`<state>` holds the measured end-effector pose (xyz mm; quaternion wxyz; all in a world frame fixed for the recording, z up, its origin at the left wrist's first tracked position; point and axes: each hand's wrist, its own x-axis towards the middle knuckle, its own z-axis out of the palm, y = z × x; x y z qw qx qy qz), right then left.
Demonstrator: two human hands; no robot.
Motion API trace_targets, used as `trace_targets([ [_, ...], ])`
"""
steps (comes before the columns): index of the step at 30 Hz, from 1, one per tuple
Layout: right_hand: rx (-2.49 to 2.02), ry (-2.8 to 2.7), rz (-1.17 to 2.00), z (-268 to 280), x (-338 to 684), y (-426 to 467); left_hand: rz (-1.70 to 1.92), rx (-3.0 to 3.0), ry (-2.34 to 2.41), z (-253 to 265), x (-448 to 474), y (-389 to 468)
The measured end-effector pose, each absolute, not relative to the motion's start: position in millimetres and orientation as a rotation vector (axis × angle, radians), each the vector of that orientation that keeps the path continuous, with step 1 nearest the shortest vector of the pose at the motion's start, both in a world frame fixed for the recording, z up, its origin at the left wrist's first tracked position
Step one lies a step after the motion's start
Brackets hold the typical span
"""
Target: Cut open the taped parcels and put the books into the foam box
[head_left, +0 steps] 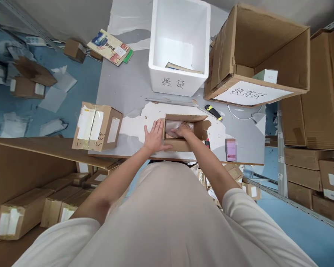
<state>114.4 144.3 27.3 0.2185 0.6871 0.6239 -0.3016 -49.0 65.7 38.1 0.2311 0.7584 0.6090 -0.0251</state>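
An opened cardboard box [180,144] stands near the table's front edge, its flaps folded outward. My left hand [154,137] rests against its left side with fingers spread and the thumb along the front edge. Reaching inside from the right, my right hand [185,130] has its fingers bent around crumpled clear plastic wrapping [173,127]. What lies beneath the plastic is mostly hidden. A yellow-and-black utility knife [213,112] lies behind the box to the right. Just beside the box's right end, a red-and-black object [207,143] is partly covered.
A white foam box [174,83] and a large open carton [222,70] stand at the back. Toward the left are a taped carton [93,126] and books [110,46]. A phone [231,150] lies near the front right edge. Stacked cartons [303,159] line the right side.
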Motion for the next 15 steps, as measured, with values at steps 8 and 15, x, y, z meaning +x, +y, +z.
trace_targets([
  [8, 1.986, 1.602, -0.878, -17.9, 124.4, 161.5, -0.085, 2.011, 1.74, 36.4, -45.4, 67.9],
  [15, 2.031, 1.794, -0.915, -21.4, 139.1, 147.4, -0.074, 2.019, 1.738, 35.2, -44.0, 58.4],
])
